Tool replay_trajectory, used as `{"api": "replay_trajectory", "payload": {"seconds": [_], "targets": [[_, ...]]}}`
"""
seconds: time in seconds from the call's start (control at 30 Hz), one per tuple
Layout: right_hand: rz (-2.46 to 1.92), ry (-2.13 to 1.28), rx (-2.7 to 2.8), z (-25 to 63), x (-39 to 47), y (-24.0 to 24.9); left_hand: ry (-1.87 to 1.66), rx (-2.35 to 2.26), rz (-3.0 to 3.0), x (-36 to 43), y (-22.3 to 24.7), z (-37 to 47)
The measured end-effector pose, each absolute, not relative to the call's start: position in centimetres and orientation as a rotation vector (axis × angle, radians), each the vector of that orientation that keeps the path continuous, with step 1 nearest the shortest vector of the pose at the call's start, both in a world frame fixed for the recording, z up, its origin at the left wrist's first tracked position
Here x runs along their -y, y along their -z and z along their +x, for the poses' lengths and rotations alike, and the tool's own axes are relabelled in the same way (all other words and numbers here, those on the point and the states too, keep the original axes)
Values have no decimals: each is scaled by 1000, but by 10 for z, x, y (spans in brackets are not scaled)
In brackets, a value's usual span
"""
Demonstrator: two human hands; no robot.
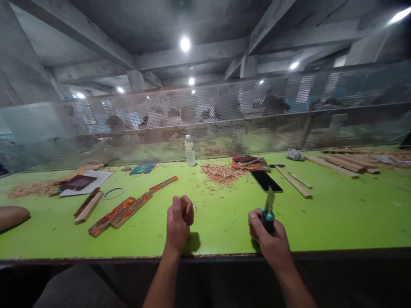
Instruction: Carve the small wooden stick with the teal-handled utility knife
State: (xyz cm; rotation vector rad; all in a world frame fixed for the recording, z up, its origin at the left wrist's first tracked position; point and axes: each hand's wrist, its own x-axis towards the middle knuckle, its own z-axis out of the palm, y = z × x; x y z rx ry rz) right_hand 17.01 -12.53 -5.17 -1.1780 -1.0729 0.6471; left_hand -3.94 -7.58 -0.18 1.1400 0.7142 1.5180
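My right hand [270, 239] is wrapped round a utility knife [267, 217] with a black and teal handle, its wide blade pointing up. Level with it on the left, my left hand [178, 224] is closed in a fist above the front of the green table [221, 231]. Whatever that fist may hold is hidden by the fingers. Beyond the hands lies a heap of wood shavings [221, 174]. A black phone [266, 181] rests flat past the knife. To the left of my left hand are patterned red wooden strips [123, 211].
A water bottle [190, 152] stands at the back before a perforated metal screen [205, 111]. Wooden sticks [293, 182] lie on the right, with more strips [343, 164] farther off. On the left are wood pieces [89, 206], a ring [113, 193] and another person's arm [13, 217].
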Motion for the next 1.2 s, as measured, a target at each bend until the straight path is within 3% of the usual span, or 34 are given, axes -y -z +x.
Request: {"api": "replay_trajectory", "payload": {"seconds": [0.8, 1.2], "targets": [[-1155, -686, 975, 174, 128, 64, -1485, -1146, 1458, 89, 5, 15], [-1184, -618, 1044, 174, 130, 61, -1567, -990, 966, 110, -3, -6]]}}
